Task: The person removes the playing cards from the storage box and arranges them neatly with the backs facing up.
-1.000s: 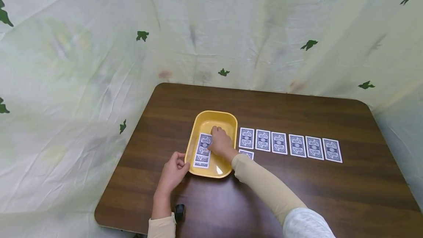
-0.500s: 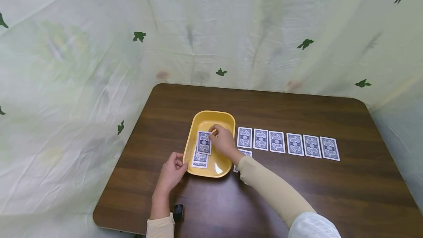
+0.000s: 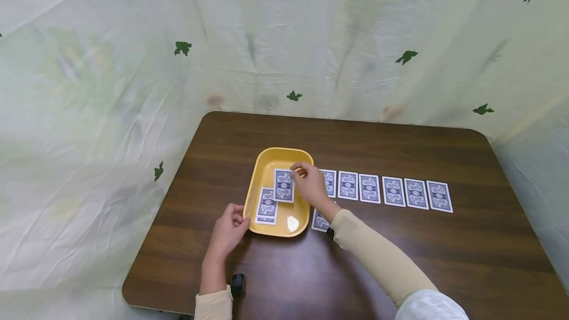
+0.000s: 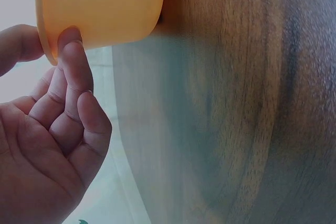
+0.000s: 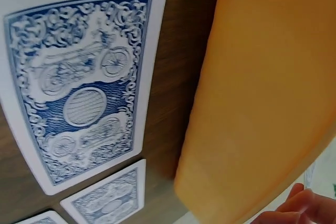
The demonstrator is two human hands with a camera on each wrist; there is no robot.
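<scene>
In the head view, we find the right hand (image 3: 310, 183) pinching 1 card (image 3: 283, 186) over the yellow tray (image 3: 268, 167), overlapping cards (image 3: 266, 204) at its near left, a row of 6 cards (image 3: 370, 189) and 1 nearer card (image 3: 319, 221) to its right. In the left wrist view, we record the left hand (image 4: 52, 124) gripping the tray's rim (image 4: 40, 9) between thumb and fingers. In the right wrist view, we note blue-backed cards beside the tray's wall (image 5: 262, 98).

Blue-backed cards (image 5: 86, 85) lie beside the yellow tray (image 5: 262, 87), the right grip (image 5: 300, 208) beyond its rim.
</scene>
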